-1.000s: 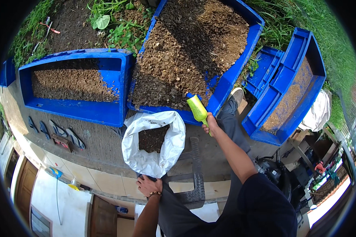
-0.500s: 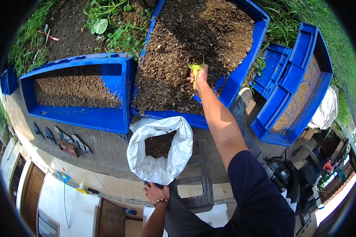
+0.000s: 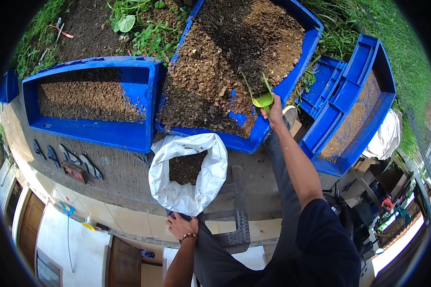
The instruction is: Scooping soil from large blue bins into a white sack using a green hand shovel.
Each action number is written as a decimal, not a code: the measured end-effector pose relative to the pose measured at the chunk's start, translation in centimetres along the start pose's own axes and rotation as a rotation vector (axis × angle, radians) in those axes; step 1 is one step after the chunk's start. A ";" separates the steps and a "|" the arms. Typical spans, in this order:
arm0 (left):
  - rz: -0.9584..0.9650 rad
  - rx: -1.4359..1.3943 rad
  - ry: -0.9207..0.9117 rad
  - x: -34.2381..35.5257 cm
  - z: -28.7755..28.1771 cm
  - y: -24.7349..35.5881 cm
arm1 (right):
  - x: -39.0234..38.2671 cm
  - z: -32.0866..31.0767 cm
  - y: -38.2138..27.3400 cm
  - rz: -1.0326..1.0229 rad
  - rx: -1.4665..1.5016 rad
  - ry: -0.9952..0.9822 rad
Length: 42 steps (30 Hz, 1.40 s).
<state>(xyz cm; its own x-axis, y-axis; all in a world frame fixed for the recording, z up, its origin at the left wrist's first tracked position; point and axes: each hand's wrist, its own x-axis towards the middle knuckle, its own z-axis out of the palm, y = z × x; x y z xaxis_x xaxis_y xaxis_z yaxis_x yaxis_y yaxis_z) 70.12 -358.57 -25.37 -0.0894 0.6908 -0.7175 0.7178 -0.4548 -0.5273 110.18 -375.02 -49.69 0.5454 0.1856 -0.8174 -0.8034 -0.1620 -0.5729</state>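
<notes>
My right hand (image 3: 274,112) is closed round the handle of a lime-green hand scoop (image 3: 263,100). The scoop is low over the near right part of a large blue tray (image 3: 299,57) of dark, crumbly soil-like material (image 3: 196,71); its far end dips among the crumbs. Just in front of my knees stands a white sack (image 3: 210,179) with its mouth folded wide, and dark material (image 3: 187,168) lies inside. My left hand (image 3: 181,226) lies with fingers spread over my bent knee, close to the sack's near rim, with nothing visible in it.
To the left sits another blue tray (image 3: 91,134) of brown crumbs. Further blue trays (image 3: 337,122) and a white bag (image 3: 385,136) are on the right. Sandals (image 3: 90,166) line the concrete at left. A dark, textured frame (image 3: 239,210) stands beside the sack.
My right hand has swung the scoop rightward and nearer across the large tray, with the scoop tilting. More bare blue floor shows there. My left hand stays by the sack.
</notes>
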 end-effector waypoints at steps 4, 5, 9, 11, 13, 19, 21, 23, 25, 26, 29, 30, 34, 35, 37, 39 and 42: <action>0.010 0.005 0.011 -0.1 -0.2 -0.2 | -6.0 1.5 1.0 -0.584 -0.462 0.295; -0.008 0.017 0.001 -0.1 -0.3 -0.7 | -8.1 0.8 -2.4 -0.123 -0.437 -0.119; 0.017 0.005 -0.003 0.0 0.3 0.0 | -14.0 3.7 -3.6 -0.577 -0.811 -0.310; 0.022 0.006 0.006 -0.1 0.6 -0.4 | -16.1 6.2 -2.9 -0.786 -1.064 -0.496; 0.023 0.003 0.005 -0.2 0.7 -0.1 | -18.0 8.2 -1.8 -0.803 -1.209 -0.622; 0.019 0.010 -0.005 -0.3 0.4 0.1 | -19.9 10.0 0.2 -0.820 -1.367 -0.513; 0.022 0.004 -0.003 -0.3 0.5 -0.1 | -19.6 9.7 -1.1 -0.872 -1.170 -0.366; 0.000 0.008 0.026 -0.3 0.7 -0.7 | -19.1 9.1 -0.6 -0.649 -0.999 -0.215; 0.013 -0.003 0.018 -0.3 0.5 -0.2 | -17.1 6.0 2.3 -0.434 -0.830 -0.057; 0.025 -0.011 0.009 -0.4 0.3 0.5 | -14.3 3.1 5.4 -0.210 -0.767 0.036; 0.008 0.011 0.016 -0.3 0.3 -0.3 | -11.9 3.0 8.5 0.316 -0.559 0.077; 0.001 0.017 0.022 -0.1 0.2 -0.8 | -11.5 3.8 9.0 0.607 -0.429 0.039; 0.030 0.046 -0.055 -0.2 -0.4 0.7 | -7.5 3.6 13.7 0.856 -0.142 -0.027; 0.032 0.047 -0.055 -0.2 -0.6 0.9 | -6.8 4.2 14.4 0.850 -0.136 -0.019; 0.019 0.059 -0.023 -0.2 -0.5 0.2 | -5.9 7.4 15.0 0.694 0.023 -0.005; 0.015 0.065 -0.024 0.0 -0.5 0.0 | -3.5 10.2 14.1 0.565 0.180 0.014; 0.021 0.063 -0.014 0.0 -0.4 -0.1 | 2.0 12.9 10.6 0.423 0.396 0.031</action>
<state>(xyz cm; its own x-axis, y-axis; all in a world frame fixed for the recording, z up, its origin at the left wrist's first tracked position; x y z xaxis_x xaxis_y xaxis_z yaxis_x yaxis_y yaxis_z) 70.31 -358.30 -25.18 -0.0847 0.6726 -0.7351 0.6747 -0.5042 -0.5391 99.67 -363.82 -56.63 0.1589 0.1546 -0.9751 -0.9780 0.1600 -0.1339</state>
